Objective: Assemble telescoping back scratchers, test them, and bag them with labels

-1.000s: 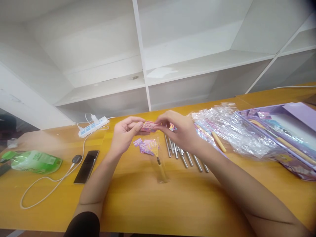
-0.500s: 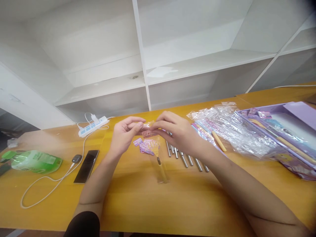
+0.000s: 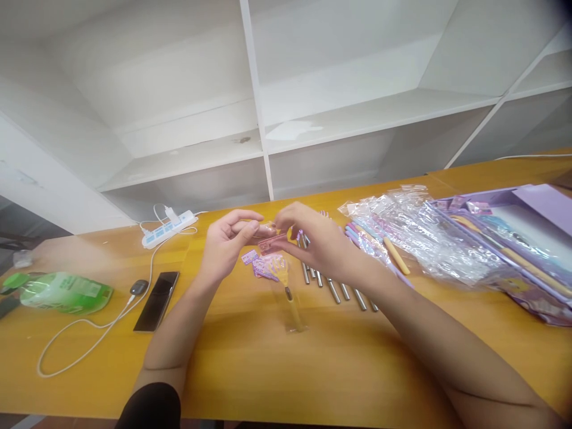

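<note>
A yellow hand-shaped back scratcher (image 3: 292, 307) lies inside a clear plastic bag (image 3: 298, 328), its fingers pointing away from me. My left hand (image 3: 229, 241) pinches the far left edge of the bag with thumb and forefinger. Across from it, my right hand (image 3: 313, 235) has curled fingers at the bag's mouth, its thumb against a small pink card (image 3: 271, 243). Whether the card is inside the bag I cannot tell. Small purple printed cards (image 3: 259, 265) lie under the bag's far end. Several metal tubes (image 3: 333, 292) lie partly hidden beneath my right hand and forearm.
Right of my hands lie coloured handles (image 3: 395, 256), a heap of clear bags (image 3: 415, 232) and a purple box (image 3: 504, 259). At left are a phone (image 3: 156, 301), a cabled black device (image 3: 138, 288), a green bottle (image 3: 62, 292) and a power strip (image 3: 170, 229). White shelving stands behind.
My right hand's fingers have shifted and spread slightly at the bag's mouth, with the thumb now lower. The pink card has moved slightly right and shows more. My left hand stays nearly still.
</note>
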The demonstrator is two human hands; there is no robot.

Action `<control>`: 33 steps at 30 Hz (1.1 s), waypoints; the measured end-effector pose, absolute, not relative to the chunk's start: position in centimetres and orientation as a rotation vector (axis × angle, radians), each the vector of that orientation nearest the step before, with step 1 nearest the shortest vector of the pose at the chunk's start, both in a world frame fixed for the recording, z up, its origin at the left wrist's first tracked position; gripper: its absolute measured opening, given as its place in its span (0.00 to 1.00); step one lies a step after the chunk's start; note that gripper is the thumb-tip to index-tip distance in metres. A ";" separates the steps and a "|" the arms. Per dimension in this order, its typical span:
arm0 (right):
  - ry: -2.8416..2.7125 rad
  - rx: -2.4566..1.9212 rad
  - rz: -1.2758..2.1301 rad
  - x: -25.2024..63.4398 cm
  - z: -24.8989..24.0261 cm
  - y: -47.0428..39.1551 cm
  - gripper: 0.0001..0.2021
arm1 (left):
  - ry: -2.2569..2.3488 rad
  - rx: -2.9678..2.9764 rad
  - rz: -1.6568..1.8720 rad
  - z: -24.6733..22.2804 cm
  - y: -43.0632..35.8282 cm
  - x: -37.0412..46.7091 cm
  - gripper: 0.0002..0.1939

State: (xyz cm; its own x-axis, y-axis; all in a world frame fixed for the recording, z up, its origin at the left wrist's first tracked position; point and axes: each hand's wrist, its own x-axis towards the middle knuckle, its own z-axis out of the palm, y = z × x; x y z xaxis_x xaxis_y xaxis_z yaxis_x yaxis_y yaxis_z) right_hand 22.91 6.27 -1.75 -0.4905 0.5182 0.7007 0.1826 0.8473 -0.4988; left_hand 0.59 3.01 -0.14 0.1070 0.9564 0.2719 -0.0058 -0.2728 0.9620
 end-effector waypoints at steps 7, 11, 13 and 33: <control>-1.980 -0.492 0.635 22.9 -1.8 7.1 0.11 | 0.882 1.432 1.271 -0.2 3.4 0.7 0.23; -1.853 -0.565 0.589 22.9 -1.8 7.6 0.04 | 0.933 1.562 1.025 -1.0 3.9 0.6 0.23; -1.818 -0.599 0.589 22.7 -2.0 7.8 0.04 | 0.977 1.609 0.931 -1.5 4.2 0.7 0.23; -2.012 -0.310 0.110 24.3 -2.1 9.7 0.10 | 1.000 1.634 1.177 -1.2 3.7 0.9 0.33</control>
